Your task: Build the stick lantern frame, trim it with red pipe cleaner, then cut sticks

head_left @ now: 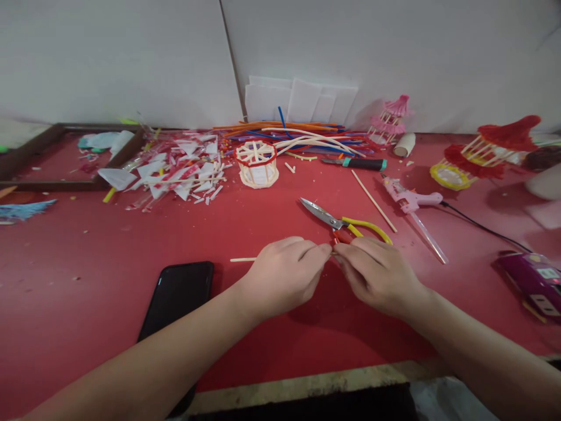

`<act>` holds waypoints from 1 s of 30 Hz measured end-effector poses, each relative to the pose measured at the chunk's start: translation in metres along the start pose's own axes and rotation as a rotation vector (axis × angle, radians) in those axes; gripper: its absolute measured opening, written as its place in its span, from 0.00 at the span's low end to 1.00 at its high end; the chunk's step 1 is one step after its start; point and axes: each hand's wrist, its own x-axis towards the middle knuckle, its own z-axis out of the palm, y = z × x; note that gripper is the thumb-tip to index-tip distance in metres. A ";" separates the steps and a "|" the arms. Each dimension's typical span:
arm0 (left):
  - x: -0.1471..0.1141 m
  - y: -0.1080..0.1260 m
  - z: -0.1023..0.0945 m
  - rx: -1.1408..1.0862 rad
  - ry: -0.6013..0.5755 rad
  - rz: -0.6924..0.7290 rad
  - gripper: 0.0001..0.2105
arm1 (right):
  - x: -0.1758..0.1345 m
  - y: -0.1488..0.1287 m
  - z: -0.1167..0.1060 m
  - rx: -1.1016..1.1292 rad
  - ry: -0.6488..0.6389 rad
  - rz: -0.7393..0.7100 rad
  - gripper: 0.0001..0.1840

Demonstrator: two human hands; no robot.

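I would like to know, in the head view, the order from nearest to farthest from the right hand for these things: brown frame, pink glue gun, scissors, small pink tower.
1. Scissors, just beyond the right hand.
2. Pink glue gun, beyond the hand, slightly right.
3. Small pink tower, at the back, near the wall.
4. Brown frame, far left.

Grey wall behind a red tabletop

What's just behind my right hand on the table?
Scissors: the blades, much of the yellow handle and part of the red handle show. Your right hand covers the rest.
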 end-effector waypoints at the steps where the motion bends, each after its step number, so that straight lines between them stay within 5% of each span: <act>1: 0.000 0.000 0.000 -0.003 -0.004 -0.001 0.11 | 0.000 0.000 0.001 0.001 0.007 0.001 0.11; 19: 0.000 -0.002 0.000 0.119 0.045 0.045 0.11 | 0.000 -0.002 0.007 -0.047 0.033 0.005 0.12; 30: 0.002 -0.007 -0.005 0.128 -0.064 0.043 0.11 | -0.001 0.007 0.008 0.078 -0.030 0.019 0.13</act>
